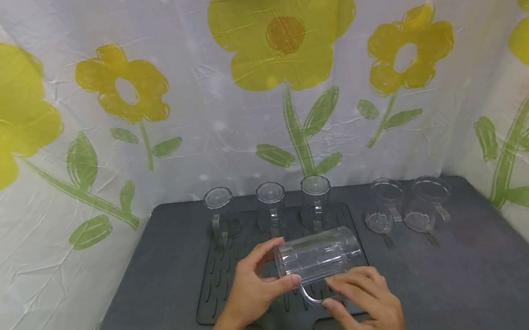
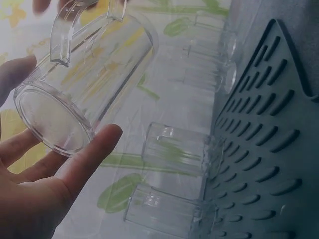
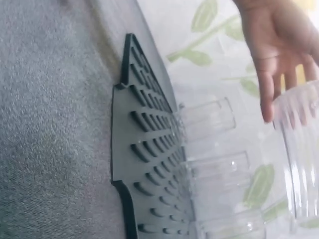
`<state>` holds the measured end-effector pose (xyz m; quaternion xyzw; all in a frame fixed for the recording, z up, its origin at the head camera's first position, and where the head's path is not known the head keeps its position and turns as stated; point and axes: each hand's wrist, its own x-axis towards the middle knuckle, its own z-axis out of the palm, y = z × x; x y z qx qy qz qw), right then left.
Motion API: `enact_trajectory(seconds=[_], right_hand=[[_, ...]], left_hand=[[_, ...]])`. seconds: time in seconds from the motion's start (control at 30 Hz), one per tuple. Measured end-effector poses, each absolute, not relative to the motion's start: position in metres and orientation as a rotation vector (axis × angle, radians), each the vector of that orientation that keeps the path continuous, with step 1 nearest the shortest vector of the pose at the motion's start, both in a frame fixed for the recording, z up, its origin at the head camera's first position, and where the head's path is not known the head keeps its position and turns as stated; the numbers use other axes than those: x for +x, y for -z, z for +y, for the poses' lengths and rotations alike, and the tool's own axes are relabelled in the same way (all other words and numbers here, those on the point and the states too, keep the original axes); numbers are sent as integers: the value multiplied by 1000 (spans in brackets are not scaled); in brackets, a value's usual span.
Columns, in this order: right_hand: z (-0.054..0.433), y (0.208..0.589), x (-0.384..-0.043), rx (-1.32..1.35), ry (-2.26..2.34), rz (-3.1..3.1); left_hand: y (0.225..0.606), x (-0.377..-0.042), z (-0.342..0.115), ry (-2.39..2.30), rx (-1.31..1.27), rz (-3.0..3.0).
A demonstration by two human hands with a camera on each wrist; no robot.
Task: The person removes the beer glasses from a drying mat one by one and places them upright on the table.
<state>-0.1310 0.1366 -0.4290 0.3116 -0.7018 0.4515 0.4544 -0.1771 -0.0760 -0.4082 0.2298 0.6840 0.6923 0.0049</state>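
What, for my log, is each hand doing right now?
Left hand: closed, holding the clear mug by one end.
Right hand: closed, pinching that mug's handle.

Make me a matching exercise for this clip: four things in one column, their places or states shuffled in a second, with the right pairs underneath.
Things:
1. Mug in the left hand
2. Row of three mugs
3. Pair of mugs
4. Ribbed mat

Places or states:
A. On the table, off the mat, to its right
B. Dark, lying flat on the table
C. Tilted, raised above the table
D. Standing at the mat's far end

Right pairs: 1-C, 2-D, 3-A, 4-B
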Motion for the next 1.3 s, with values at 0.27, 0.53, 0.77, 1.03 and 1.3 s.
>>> enact_trajectory(seconds=[0.27,0.53,0.77,1.03,1.3], right_hand=[[145,429,-117,-117,-1730,-2017],[139,422,-115,14,-2533,-1851],[148,418,-117,446,-2815,-1437],[151,406,-119,557,-2939,-1338],[146,392,-116,513,-2913,-1413]], left_hand=[[408,-175,-77,-2190,618,2199],[413,-175,-76,-2255,679,2089],[412,-175,-78,-2236,734,2042],[419,-174,-75,-2096,686,2136],[426,-175,-69,-2033,716,2168]])
